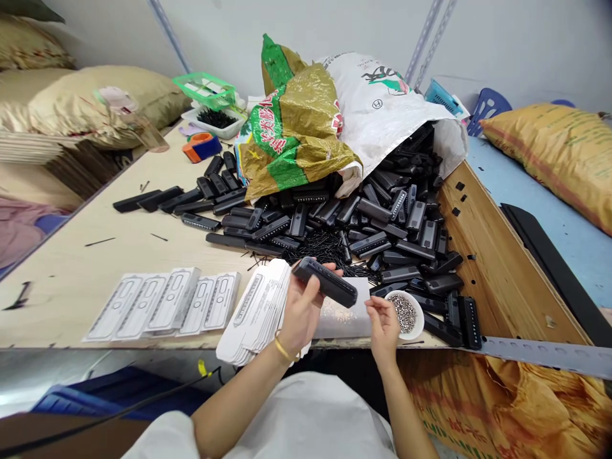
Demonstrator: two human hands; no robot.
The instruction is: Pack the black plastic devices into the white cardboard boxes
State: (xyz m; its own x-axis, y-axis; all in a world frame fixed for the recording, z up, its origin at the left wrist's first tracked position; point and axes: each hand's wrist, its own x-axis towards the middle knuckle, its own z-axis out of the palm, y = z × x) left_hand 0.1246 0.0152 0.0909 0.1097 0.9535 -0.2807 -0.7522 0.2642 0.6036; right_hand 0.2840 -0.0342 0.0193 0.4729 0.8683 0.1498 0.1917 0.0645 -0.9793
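Observation:
My left hand (303, 303) grips a long black plastic housing (329, 282) with rounded ends, raised above the table's front edge. My right hand (384, 324) is pinched just right of the housing, apart from it; what lies between the fingertips is too small to make out. Close beside that hand stands a white bowl (419, 327) of small shiny metal pieces. Beneath the hands is a pale sheet (356, 326) with tiny bits scattered on it. A fanned stack of printed white cards or flat boxes (255, 306) lies by my left wrist.
Many similar black housings (377, 210) spill from a white sack (377, 115) around a heap of thin black pins (318, 252). Several printed white boxes (165, 306) line the front left. An orange and blue tape roll (201, 148) lies behind. A wooden board (482, 248) borders the right.

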